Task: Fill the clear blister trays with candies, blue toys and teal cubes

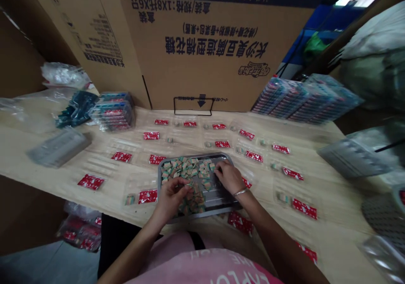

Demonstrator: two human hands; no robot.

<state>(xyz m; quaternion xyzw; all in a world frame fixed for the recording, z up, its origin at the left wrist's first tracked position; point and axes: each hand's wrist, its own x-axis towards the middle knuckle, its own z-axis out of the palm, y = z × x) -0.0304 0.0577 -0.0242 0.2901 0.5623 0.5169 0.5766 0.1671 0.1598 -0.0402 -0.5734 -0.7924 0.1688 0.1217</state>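
Note:
A metal tray (221,199) lies on the table in front of me, holding several small green-and-tan square pieces (185,168). My left hand (171,197) rests over the tray's near left part, fingers curled on some of the pieces. My right hand (228,176), with a bracelet at the wrist, is at the tray's right side, fingertips pinching among the pieces. Clear plastic packs with red labels (151,135) lie in rows around the tray; some hold one small piece.
A large cardboard box (202,52) stands at the table's back. Stacks of filled packs sit at back left (114,111) and back right (303,100). Grey plastic bundles lie at left (58,147) and right (354,157). Bags of red packs (79,231) lie below the table's left edge.

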